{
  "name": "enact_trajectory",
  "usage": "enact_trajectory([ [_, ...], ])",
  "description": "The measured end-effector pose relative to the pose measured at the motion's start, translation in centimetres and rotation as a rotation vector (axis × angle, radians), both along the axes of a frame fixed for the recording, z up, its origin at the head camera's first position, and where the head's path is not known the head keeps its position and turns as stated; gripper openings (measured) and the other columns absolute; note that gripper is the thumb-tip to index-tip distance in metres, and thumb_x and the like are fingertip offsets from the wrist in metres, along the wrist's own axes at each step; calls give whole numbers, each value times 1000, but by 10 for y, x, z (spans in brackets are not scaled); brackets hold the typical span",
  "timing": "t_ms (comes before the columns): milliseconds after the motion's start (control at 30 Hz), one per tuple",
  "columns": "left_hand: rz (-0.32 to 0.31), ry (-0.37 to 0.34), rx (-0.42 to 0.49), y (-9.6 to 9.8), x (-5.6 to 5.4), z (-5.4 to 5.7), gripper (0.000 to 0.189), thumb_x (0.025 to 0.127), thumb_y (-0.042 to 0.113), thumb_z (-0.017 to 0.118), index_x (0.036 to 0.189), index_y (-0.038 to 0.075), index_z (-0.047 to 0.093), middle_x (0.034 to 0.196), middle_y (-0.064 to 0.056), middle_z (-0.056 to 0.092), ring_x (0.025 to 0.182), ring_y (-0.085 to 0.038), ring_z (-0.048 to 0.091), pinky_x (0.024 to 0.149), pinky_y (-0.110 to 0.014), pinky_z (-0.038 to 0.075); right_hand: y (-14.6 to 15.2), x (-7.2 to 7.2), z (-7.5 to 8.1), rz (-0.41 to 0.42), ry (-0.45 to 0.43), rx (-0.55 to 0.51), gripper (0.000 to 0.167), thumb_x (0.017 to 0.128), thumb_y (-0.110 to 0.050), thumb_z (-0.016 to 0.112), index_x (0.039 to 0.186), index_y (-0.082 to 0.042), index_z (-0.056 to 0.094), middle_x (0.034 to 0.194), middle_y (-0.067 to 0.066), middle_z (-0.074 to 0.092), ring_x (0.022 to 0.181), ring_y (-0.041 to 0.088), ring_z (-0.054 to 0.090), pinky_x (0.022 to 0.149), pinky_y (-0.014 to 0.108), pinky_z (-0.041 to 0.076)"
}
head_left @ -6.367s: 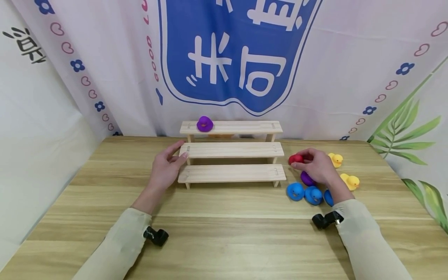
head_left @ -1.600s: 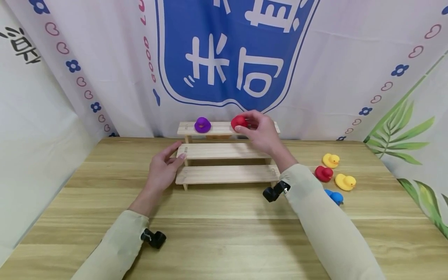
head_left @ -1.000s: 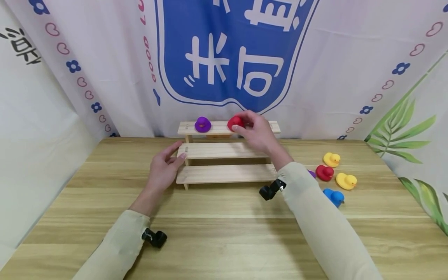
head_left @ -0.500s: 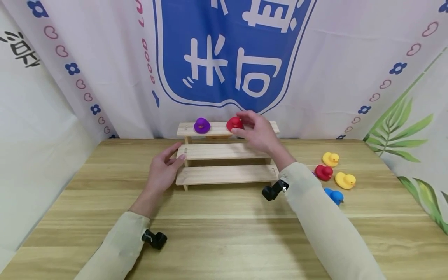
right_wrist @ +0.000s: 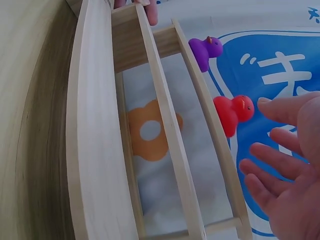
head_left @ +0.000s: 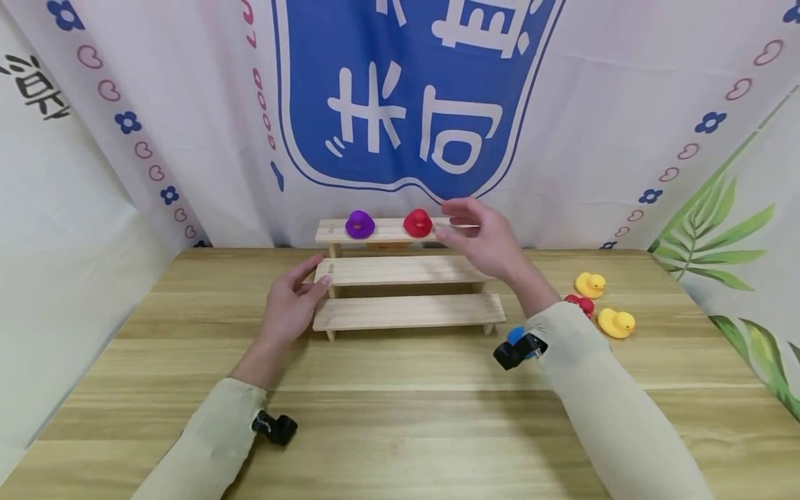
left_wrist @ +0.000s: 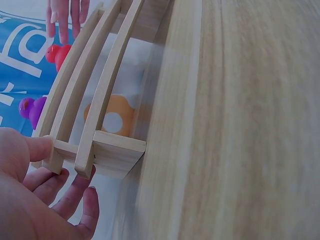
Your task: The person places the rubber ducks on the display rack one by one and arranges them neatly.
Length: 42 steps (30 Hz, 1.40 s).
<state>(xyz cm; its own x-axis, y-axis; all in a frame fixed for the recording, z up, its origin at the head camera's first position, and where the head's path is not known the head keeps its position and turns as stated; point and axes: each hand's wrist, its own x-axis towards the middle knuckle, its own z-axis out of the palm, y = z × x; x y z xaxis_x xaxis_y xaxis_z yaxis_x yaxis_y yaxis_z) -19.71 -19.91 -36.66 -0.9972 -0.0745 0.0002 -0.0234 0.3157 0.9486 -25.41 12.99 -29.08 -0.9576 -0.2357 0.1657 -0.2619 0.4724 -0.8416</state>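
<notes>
A three-tier wooden display stand (head_left: 409,269) stands at the back of the table. On its top board sit a purple rubber duck (head_left: 360,224) at the left and a red rubber duck (head_left: 418,223) near the middle. My left hand (head_left: 292,300) grips the stand's left end; in the left wrist view the thumb lies over a board and fingers reach under the edge. Just right of the red duck, my right hand (head_left: 484,236) has its fingers extended and holds nothing. A gap shows between hand and duck (right_wrist: 233,114) in the right wrist view.
To the right on the table lie two yellow ducks (head_left: 616,323), another red duck (head_left: 580,304) and a blue duck (head_left: 515,335), the last two partly hidden by my right arm. A printed cloth (head_left: 237,173) hangs close behind the stand.
The red duck went from the table group to the top board in my right hand, which has let go and drawn off to the right. My left hand stays on the stand.
</notes>
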Motion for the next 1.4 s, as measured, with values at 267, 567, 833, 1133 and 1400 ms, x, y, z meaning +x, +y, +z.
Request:
enact_trajectory([
  [267,-5,-9,9,2,0,-1,58,109,25,63,163,21,43,172,-4,39,137,-30,61,87,-10,55,25,9,1,-37,21,1,49,103,-27,72,148,-15,57,151,10,61,142,28,56,122,52,45],
  [567,7,-4,-2,-1,0,-1,57,108,26,64,162,23,45,170,-2,41,130,-26,63,85,-12,56,59,22,-4,-82,17,-23,52,102,-34,73,148,-17,57,152,7,62,141,27,57,122,50,45],
  [833,5,19,-31,-2,-1,-3,56,109,28,63,162,22,45,170,-3,41,130,-30,64,85,-10,54,93,40,-14,-158,43,-32,53,102,-42,72,147,-18,59,149,6,65,136,22,61,103,11,50],
  [1133,2,19,-22,-1,-1,-2,57,109,27,62,163,19,44,171,-4,40,131,-31,64,84,-9,53,131,52,-25,-244,65,26,53,103,-47,68,148,-19,59,147,5,65,122,-1,60,96,2,47],
  [1400,19,26,-50,-1,-2,-4,56,108,29,63,161,22,47,169,-3,43,122,-23,67,83,-10,53,158,56,-34,-303,63,37,55,103,-43,69,150,-18,57,145,0,66,119,-6,59,94,1,45],
])
